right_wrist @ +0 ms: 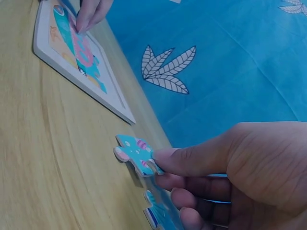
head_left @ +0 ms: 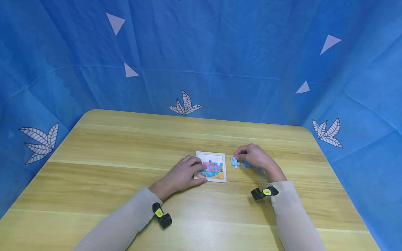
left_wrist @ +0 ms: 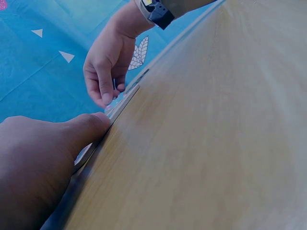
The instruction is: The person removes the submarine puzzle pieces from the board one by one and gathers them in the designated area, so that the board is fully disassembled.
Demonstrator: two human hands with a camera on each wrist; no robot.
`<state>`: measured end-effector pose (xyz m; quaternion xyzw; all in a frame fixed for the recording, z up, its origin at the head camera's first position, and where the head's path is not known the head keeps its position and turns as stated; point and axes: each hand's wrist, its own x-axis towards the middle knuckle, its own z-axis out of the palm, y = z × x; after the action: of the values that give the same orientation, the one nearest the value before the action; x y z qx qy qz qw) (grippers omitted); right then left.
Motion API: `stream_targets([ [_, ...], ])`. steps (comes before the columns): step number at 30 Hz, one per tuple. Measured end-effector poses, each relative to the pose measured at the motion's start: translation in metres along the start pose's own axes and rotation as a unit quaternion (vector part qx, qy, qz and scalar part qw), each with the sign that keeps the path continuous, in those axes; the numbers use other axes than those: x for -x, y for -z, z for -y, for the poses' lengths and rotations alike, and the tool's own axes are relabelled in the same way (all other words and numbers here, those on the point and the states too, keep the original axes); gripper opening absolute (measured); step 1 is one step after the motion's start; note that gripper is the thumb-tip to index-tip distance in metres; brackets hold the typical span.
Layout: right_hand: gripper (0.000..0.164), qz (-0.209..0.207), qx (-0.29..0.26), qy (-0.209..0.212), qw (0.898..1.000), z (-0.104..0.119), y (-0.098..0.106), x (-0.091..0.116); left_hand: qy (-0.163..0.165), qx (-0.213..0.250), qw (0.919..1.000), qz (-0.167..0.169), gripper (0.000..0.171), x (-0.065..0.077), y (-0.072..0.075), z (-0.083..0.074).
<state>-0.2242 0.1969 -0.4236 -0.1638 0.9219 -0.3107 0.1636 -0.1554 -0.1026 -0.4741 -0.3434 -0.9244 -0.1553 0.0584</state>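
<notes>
Right of centre in the head view, a blue puzzle piece (head_left: 234, 161) is pinched in your right hand (head_left: 255, 156); it looks light, stiff and best held by its edges. Loose pieces (right_wrist: 163, 214) lie near it. At centre, your left hand (head_left: 183, 173) rests, fingers relaxed, on the white-framed puzzle board (head_left: 210, 153) atop the wooden table (head_left: 125, 146).

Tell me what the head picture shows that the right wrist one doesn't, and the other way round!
Only the head view: two pale sleeves, with a black camera on each wrist.

Only the right wrist view: fingertips tucked under the right hand.

Both: the left hand at the white puzzle frame, the right hand pinching a blue puzzle piece, the wooden table and the blue cloth.
</notes>
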Motion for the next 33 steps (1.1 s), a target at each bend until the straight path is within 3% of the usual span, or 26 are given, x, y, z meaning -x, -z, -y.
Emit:
stream_targets([
  [13, 0.015, 0.000, 0.025, 0.010, 1.000, 0.001, -0.003, -0.001, 0.001, 0.001, 1.0000, 0.003, 0.051, -0.001, -0.001, 0.000],
  [25, 0.015, -0.020, 0.034, 0.028, 0.999, 0.018, -0.007, 0.000, -0.015, -0.006, 0.9999, -0.003, 0.055, 0.000, -0.002, 0.000],
  [33, 0.013, -0.007, 0.032, 0.079, 0.996, 0.028, -0.019, -0.004, -0.073, -0.006, 0.9973, 0.007, 0.057, -0.002, -0.003, -0.005],
])
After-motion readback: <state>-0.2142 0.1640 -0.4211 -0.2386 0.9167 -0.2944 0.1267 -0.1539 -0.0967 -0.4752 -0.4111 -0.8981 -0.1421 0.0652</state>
